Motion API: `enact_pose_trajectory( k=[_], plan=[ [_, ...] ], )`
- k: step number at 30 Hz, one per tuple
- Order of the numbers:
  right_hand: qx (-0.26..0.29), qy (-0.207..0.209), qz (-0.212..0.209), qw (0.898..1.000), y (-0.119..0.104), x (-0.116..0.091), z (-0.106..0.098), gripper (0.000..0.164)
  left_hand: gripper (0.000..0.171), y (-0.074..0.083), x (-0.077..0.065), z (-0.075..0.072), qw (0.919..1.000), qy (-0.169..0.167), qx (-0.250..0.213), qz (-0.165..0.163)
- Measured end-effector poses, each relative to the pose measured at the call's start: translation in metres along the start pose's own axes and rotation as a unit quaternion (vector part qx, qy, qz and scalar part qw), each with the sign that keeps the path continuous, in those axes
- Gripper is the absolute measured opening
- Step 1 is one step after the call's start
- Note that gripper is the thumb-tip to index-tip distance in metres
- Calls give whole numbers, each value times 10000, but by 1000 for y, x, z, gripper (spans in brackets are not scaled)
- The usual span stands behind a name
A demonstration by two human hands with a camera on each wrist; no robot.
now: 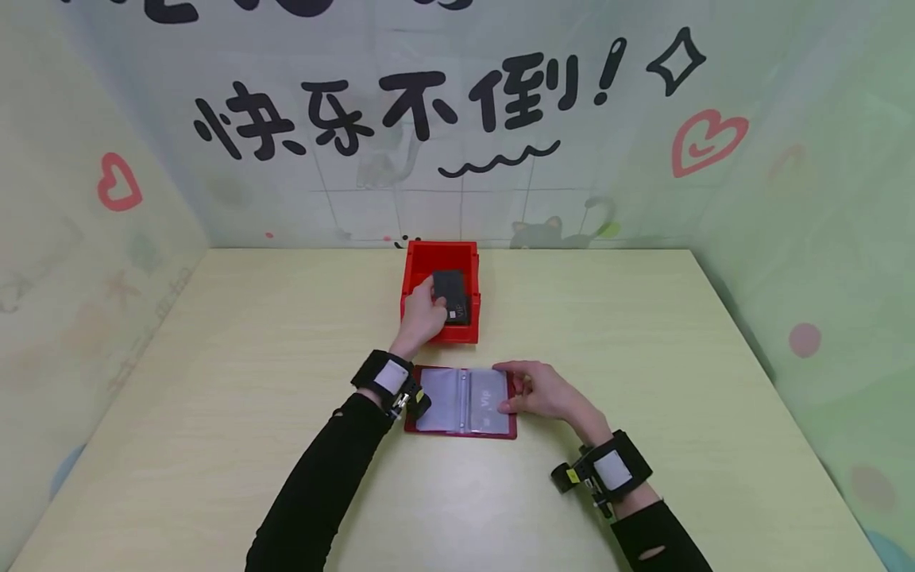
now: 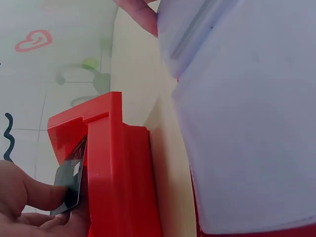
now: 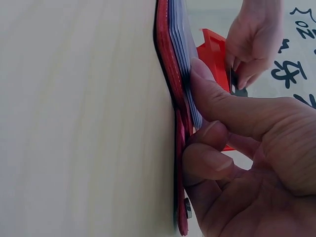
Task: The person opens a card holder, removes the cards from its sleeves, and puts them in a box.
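Observation:
Over the red plastic bin (image 1: 442,334), my left hand (image 1: 423,311) pinches a black card (image 1: 449,290) marked "VIP" between thumb and fingers. In the left wrist view the card (image 2: 75,170) stands tilted at the bin's wall (image 2: 114,163). A card holder with a dark red cover (image 1: 460,435) lies spread on the table nearer me, its clear sleeves (image 1: 439,405) showing. At its right edge, my right hand (image 1: 542,391) grips the holder, thumb on the sleeves (image 3: 186,64) and fingers curled at the red cover. A sleeve on the right side shows "VIP" lettering.
The pale wooden table (image 1: 286,334) carries the bin at its back edge, close to a printed backdrop (image 1: 400,191). Backdrop panels also stand on the left and right sides. Each wrist wears a black strap with a small camera.

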State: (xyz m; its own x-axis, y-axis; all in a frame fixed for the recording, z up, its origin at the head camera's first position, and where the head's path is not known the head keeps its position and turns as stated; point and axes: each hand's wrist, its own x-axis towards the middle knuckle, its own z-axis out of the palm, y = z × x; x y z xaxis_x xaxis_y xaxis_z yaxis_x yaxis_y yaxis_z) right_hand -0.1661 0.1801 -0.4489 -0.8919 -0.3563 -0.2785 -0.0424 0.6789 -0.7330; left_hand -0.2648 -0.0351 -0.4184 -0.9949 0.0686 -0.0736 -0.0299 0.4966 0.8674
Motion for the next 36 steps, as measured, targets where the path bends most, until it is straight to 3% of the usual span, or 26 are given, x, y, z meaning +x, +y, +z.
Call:
enact_pose_trajectory(
  k=[11,14,20,24,30,36],
  plan=[
    [46,34,-68,10000,2,-1,2,63,24,-3,3,12,9915,279,1218,357],
    [36,57,-62,10000,2,-1,2,63,23,-3,3,12,9907,352,1278,309],
    [3,57,-85,9999,2,-1,1,63,38,-3,4,11,9927,371,1126,198],
    [14,52,-82,10000,2,0,1,63,25,-4,4,12,9882,408,1450,274],
    [-11,56,-117,9999,2,-1,1,63,11,-6,4,17,9760,235,2147,265],
    [-40,74,-161,9998,3,-1,1,63,15,-6,-1,17,9749,-40,2217,200]
  ],
)
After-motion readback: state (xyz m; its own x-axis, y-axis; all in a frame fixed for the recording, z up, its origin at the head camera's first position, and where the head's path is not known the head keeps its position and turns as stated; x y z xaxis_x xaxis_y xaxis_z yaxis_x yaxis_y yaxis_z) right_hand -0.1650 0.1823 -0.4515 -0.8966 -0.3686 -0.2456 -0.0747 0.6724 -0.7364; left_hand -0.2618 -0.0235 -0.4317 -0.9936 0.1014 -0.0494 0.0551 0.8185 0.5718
